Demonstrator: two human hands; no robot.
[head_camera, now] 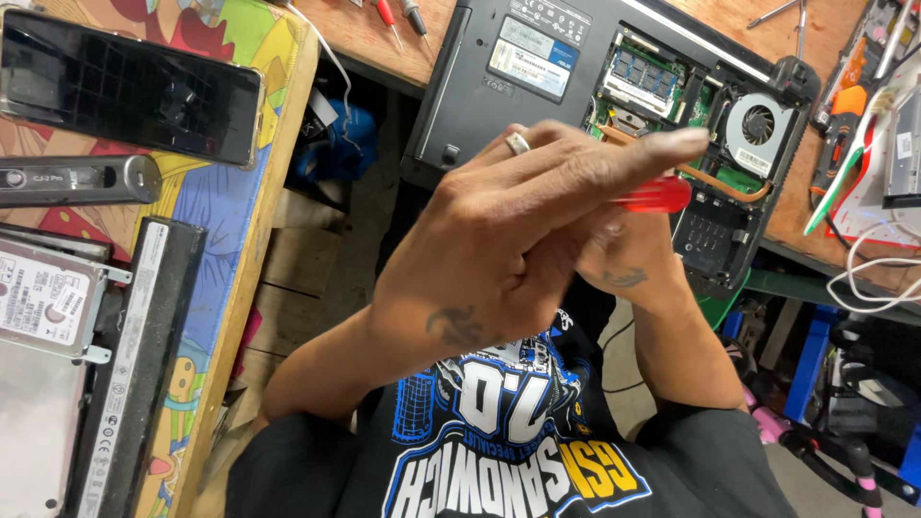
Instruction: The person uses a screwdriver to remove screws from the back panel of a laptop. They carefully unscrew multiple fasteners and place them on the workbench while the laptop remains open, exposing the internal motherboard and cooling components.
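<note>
Closest to my camera, the left hand (499, 249) lies over the right hand (628, 254), both raised above the lap in front of an opened laptop (537, 77).

Going left to right: a phone (129, 86) lies on the colourful side table (240, 182), with a long black battery (134, 364) and a hard drive (43, 297) below it. Then come the 2 hands, then the laptop's fan (760, 125) at the right.

The left hand's fingers are stretched nearly flat and grip nothing I can see. The right hand is curled around a red handle (654, 195), probably a screwdriver; its fingers are mostly hidden, so I cannot tell how tight the grip is.

I judge the step as readying the tool between screws. The next move calls for bringing its tip, hidden here, squarely onto a screw.

The handle's long axis runs roughly left-right, its rounded end pointing right, toward the fan.
</note>
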